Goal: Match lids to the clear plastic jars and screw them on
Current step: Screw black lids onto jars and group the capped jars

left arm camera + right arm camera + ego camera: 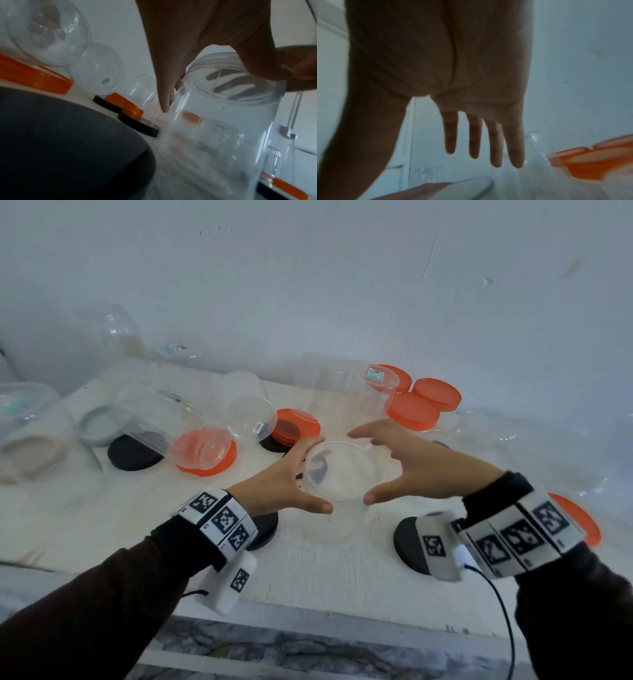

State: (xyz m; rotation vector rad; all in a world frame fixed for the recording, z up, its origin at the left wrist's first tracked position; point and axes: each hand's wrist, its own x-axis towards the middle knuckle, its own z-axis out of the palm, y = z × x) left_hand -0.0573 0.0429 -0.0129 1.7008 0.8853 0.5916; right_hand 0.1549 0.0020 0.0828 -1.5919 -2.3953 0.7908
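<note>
Nearest, the white tabletop's front edge (308, 611) is seen, with two flat round black lids (407, 546) beside the wrists. Between them an upright clear plastic jar (337, 474), lidless and open-mouthed, is flanked by both hands: the left hand (284, 484) is spread against its rim, while the right hand (421, 467) is spread just beside it, contact uncertain. Farther back, orange round lids (412, 410) and tipped clear jars (250, 405) crowd the surface up to the wall.
</note>
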